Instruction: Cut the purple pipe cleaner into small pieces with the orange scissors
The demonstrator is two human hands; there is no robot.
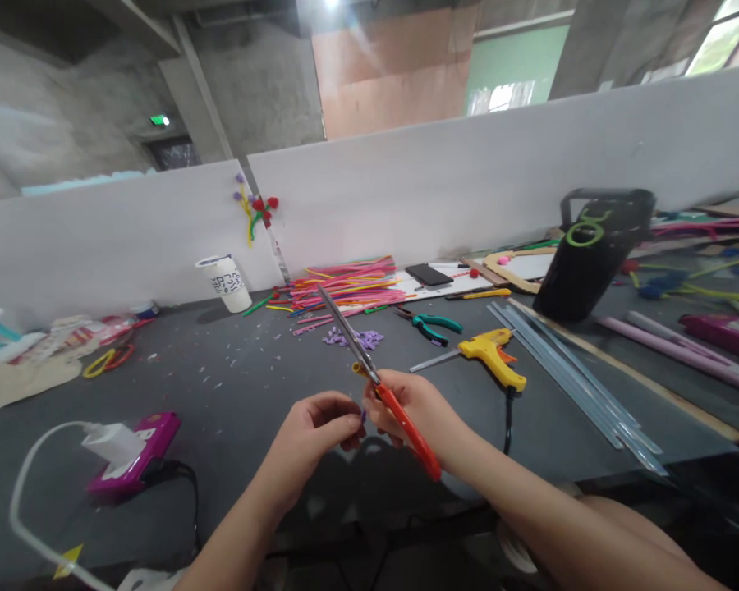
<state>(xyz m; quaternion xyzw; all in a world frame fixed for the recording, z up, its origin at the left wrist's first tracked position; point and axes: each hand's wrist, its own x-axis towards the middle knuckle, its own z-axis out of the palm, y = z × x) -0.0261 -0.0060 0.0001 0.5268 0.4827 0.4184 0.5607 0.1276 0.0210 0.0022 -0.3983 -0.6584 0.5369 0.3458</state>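
Note:
My right hand (415, 410) is closed around a pair of scissors (369, 373) with orange-red handles, blades pointing up and away to the left. My left hand (320, 427) is pinched shut right beside it, fingertips meeting the right hand at a tiny purple piece (363, 416). Both hands hover above the dark grey table (234, 394). A small heap of purple cut pieces (354, 337) lies on the table just beyond the scissor blades. Behind that lies a spread of pink, red and yellow pipe cleaners (348, 291).
A yellow glue gun (491, 355) and green-handled pliers (434, 327) lie right of the hands, with clear glue sticks (579, 386) beside them. A black bin (594, 250) stands at the right. At left: a pink power strip (139, 455), a white cup (227, 281). White partition behind.

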